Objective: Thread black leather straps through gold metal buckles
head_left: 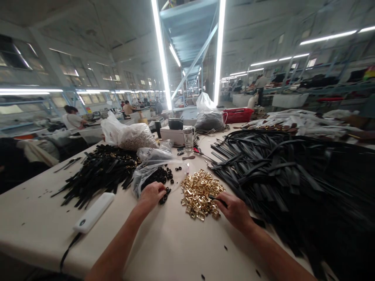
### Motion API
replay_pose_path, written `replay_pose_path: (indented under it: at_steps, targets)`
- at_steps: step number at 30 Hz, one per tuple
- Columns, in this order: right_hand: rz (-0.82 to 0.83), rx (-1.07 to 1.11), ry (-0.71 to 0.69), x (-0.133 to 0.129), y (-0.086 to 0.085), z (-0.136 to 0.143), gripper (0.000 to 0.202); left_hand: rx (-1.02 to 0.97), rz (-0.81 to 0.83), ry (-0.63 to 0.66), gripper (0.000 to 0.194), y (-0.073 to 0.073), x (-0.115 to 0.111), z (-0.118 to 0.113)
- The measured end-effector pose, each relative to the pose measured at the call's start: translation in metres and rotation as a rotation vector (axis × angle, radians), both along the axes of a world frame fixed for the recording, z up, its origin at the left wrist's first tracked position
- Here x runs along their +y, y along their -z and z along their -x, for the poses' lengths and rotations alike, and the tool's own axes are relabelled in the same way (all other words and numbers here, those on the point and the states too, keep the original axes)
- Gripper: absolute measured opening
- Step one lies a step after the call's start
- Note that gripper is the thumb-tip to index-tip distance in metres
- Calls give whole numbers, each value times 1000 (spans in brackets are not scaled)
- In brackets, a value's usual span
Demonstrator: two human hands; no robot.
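Observation:
My left hand (152,194) is closed, its fingertips curled against small black loops (166,195) on the table; what is between them is hidden. More of these loops (158,174) spill from a clear plastic bag (143,166) just beyond it. My right hand (234,208) grips a thin black strap (221,201), its end sticking out toward the left over a heap of gold metal buckles (202,191). Long black straps (258,160) lie in a large pile to the right of that hand.
Black straps with gold fittings (102,168) are heaped at left, near a white power bank (95,212) with a cable. Farther back stand a filled plastic bag (129,134), a glass jar (188,138) and a red basket (238,115). Co-workers (73,118) sit in the background.

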State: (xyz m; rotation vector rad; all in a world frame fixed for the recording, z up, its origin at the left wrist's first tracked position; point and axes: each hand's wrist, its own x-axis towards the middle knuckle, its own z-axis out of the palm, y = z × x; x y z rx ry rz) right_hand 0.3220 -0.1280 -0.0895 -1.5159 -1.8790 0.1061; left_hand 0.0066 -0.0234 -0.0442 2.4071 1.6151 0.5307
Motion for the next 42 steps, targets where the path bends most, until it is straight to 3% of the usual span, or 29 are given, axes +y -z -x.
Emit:
replay_pose_path:
  at_steps: [5, 11, 18, 27, 30, 33, 36, 39, 42]
  targets:
    - [-12, 25, -11, 0, 2, 0, 23, 165, -13, 30, 11, 4, 13, -14]
    - [-2, 53, -27, 0, 4, -2, 21, 185, -3, 37, 9, 12, 18, -18]
    - [6, 74, -28, -1, 3, -1, 18, 131, -35, 53, 17, 6, 35, -29]
    - [13, 105, -39, -2, -1, 0, 18, -42, 55, -12, 8, 11, 54, -44]
    - [6, 114, -50, -3, -1, 3, 15, -185, 105, -23, 6, 9, 47, -49]
    - [-6, 107, -49, -6, -1, 7, 14, -344, 203, 24, 19, 10, 27, -64]
    - [-20, 98, -51, -9, -3, 11, 15, -822, 505, 77, 21, 15, -1, -87]
    - [-31, 117, -49, -10, -4, 12, 15, -1441, 934, 6, 13, 22, -25, -106]
    - [-43, 155, -37, -10, -5, 12, 13, -1652, 1109, -61, 7, 28, -36, -116]
